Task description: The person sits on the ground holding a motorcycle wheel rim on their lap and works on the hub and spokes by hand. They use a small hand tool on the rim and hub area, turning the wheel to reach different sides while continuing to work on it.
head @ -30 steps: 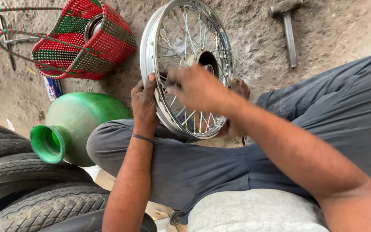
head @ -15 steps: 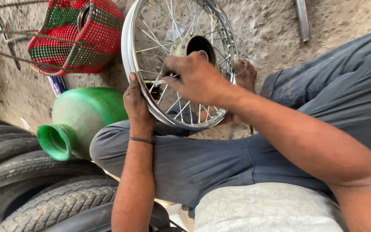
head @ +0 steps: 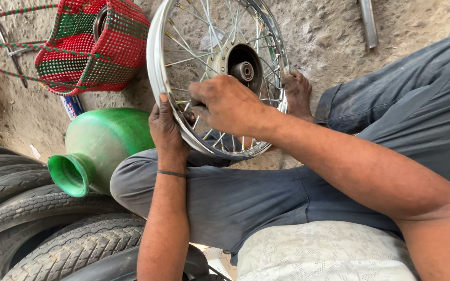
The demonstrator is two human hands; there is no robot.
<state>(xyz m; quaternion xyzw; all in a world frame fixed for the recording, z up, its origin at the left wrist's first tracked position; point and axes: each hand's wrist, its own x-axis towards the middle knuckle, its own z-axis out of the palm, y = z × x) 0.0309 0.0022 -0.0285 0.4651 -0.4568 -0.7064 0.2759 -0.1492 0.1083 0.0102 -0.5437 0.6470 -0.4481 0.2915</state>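
On lap, above dirt floor (head: 334, 31) | left hand (head: 166, 130) clasps chrome spoked wheel rim (head: 155, 78), steadying it upright | right hand (head: 227, 104) pinches spokes, fingers closed | green plastic jug (head: 97, 148) beside knee.

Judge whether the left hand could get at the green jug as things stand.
Probably yes: the left hand grips the wheel rim, and the green jug lies right beside that forearm with nothing between them.

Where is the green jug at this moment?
The green jug lies on its side at the left of the head view, below the woven basket and above the tyres.
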